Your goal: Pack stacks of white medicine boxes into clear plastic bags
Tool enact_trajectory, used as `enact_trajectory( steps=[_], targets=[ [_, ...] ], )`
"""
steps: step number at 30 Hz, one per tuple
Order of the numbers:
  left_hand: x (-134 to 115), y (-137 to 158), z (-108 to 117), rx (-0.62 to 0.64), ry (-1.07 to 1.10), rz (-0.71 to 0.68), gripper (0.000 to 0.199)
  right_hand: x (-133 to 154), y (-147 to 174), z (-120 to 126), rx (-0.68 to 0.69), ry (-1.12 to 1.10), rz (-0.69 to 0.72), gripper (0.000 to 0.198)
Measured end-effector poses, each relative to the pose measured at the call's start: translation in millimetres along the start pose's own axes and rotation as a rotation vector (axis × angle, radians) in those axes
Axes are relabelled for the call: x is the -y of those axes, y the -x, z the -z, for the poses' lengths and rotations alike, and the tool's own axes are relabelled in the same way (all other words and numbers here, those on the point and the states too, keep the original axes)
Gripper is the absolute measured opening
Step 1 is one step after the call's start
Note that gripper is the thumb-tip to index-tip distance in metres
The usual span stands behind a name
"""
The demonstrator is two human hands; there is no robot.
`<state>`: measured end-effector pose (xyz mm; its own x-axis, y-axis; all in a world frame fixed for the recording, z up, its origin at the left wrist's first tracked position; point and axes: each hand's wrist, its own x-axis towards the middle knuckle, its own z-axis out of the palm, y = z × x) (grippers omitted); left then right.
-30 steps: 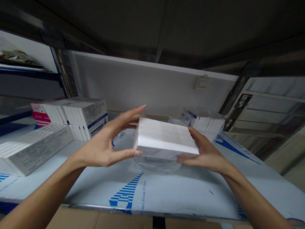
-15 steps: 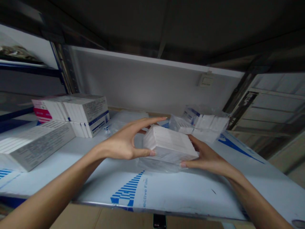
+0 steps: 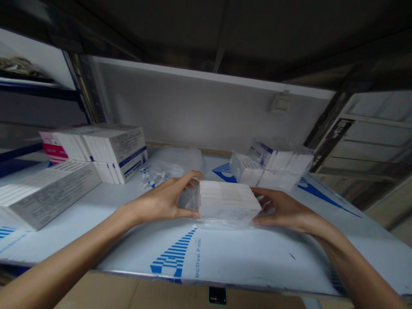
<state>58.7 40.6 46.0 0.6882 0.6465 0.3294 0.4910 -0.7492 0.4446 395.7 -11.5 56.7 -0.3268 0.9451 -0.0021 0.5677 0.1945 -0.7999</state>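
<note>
A pack of small white boxes [image 3: 228, 201], packed side by side in clear plastic, sits in the middle of the shelf, its near face low against the surface. My left hand [image 3: 167, 199] grips its left end, thumb at the near corner and fingers behind. The fingers of my right hand [image 3: 278, 208] close on the right end, with the thumb along the near lower corner. Loose clear film shows beside the left fingers and under the pack's front edge.
Stacked printed cartons [image 3: 116, 150] stand at the left, with a long row of cartons [image 3: 54, 189] before them. Crumpled clear plastic [image 3: 180, 161] lies behind my left hand. More plastic-wrapped boxes [image 3: 273, 165] are at the back right. A dark upper shelf [image 3: 180, 34] hangs overhead.
The pack has come down and levelled out onto the shelf, turning squarer to me. Both hands have gone down with it and still hold its ends.
</note>
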Motion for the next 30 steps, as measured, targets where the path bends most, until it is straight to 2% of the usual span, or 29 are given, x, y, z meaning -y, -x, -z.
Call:
enact_trajectory(
  steps=[3,6,11,16,18,21,24,27,30],
  targets=[
    [2.3,8.2,-0.8,0.000,-0.023,0.048,0.048,4.7,3.6,8.8,0.046,0.008,-0.097,0.036],
    [3.4,13.4,-1.3,0.024,-0.040,-0.024,0.023,2.3,4.0,5.5,0.070,-0.070,-0.116,0.021],
    [-2.3,14.1,7.7,0.104,-0.107,-0.149,0.023,-5.4,0.3,-8.7,-0.011,-0.111,-0.133,0.022],
    [-14.8,13.4,17.8,0.119,-0.202,-0.194,0.021,-5.5,-0.4,-1.7,-0.133,0.002,-0.151,0.011],
    [-14.7,12.4,15.2,0.160,-0.195,-0.232,0.028,-5.5,-1.3,3.4,-0.193,0.018,-0.109,0.012],
    [-8.3,11.1,6.6,0.235,-0.162,-0.262,0.031,-4.7,-3.2,7.4,-0.351,-0.024,-0.058,0.014],
    [-1.9,11.4,0.7,0.228,-0.193,-0.256,0.029,-0.3,-4.7,6.6,-0.474,-0.025,0.003,0.018],
    [-1.7,12.0,1.6,0.203,-0.226,-0.257,0.024,6.5,-5.1,4.0,-0.504,0.045,0.037,0.020],
    [-5.9,11.0,4.6,0.207,-0.188,-0.276,0.016,11.2,-3.9,2.3,-0.508,0.044,-0.019,0.018]
  ],
)
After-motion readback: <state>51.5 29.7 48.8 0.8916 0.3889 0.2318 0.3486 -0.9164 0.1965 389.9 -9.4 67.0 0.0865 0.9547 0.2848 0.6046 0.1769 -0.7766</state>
